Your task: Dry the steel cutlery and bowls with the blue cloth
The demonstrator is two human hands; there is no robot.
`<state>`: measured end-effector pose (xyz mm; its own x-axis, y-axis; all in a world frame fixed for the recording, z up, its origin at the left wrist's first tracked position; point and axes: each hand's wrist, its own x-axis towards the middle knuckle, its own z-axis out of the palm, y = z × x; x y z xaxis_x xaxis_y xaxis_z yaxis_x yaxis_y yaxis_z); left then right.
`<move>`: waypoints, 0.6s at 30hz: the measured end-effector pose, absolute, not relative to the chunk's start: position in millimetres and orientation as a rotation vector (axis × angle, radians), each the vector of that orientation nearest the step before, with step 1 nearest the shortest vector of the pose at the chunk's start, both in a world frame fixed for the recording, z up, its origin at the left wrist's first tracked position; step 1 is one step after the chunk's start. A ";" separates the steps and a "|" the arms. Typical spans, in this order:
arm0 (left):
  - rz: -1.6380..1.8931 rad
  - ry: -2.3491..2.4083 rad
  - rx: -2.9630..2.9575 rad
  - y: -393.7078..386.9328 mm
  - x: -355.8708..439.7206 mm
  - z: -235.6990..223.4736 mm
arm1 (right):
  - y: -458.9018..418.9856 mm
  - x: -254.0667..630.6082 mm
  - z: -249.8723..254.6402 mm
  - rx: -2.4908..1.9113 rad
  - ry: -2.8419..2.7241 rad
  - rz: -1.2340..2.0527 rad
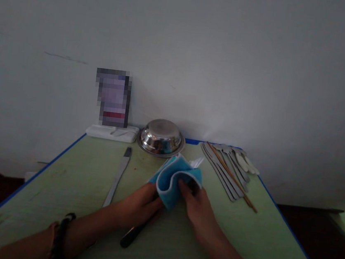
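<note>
A blue cloth (174, 183) with pale edging is bunched between my hands, above the middle of the table. My right hand (197, 203) is closed on the cloth, its thumb pressed into the folds. My left hand (142, 205) is closed at the cloth's lower left, around a utensil whose dark rounded handle (130, 237) points down toward me. The cloth hides the utensil's middle, so its kind cannot be told. A pale, shiny end (196, 162) shows past the cloth; whether it belongs to the same utensil is unclear. Left of my hands lies a flat metal utensil (119, 175), partly behind my forearm.
An upturned steel bowl (161, 136) sits at the table's back edge. Beside it, a blurred-out upright panel (115, 98) stands by a white holder (112, 133). Table knives (220, 172), wooden chopsticks (232, 178), metal spoons (233, 165) and white-handled pieces (246, 162) lie at the right.
</note>
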<state>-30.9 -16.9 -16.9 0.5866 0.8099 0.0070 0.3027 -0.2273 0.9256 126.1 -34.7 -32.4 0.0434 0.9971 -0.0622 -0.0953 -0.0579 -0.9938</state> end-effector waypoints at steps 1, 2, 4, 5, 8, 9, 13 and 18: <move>0.624 0.895 1.836 -17.4 -30.6 -16.3 | -35.0 125.3 -34.0 -1.206 -1.067 1.301; 0.612 0.886 1.877 -17.7 -30.5 -16.3 | -35.6 124.3 -35.2 -1.198 -1.036 1.313; 0.549 0.873 1.906 -18.1 -30.6 -17.2 | -36.0 122.7 -36.4 -1.152 -0.917 1.297; 0.509 0.870 1.885 -18.2 -30.8 -17.8 | -35.1 122.6 -36.1 -1.113 -0.845 1.296; 0.391 0.866 1.763 -18.4 -31.3 -19.4 | -26.8 129.3 -31.1 -0.997 -0.647 1.267; 0.356 0.856 1.730 -18.4 -31.5 -19.5 | -22.7 134.4 -28.2 -0.971 -0.588 1.225; 0.278 0.777 1.726 -18.1 -31.5 -19.0 | -7.2 162.8 -15.1 -0.902 -0.391 1.071; 0.275 0.795 1.796 -17.7 -30.4 -17.6 | -8.5 172.6 -13.4 -0.884 -0.420 1.147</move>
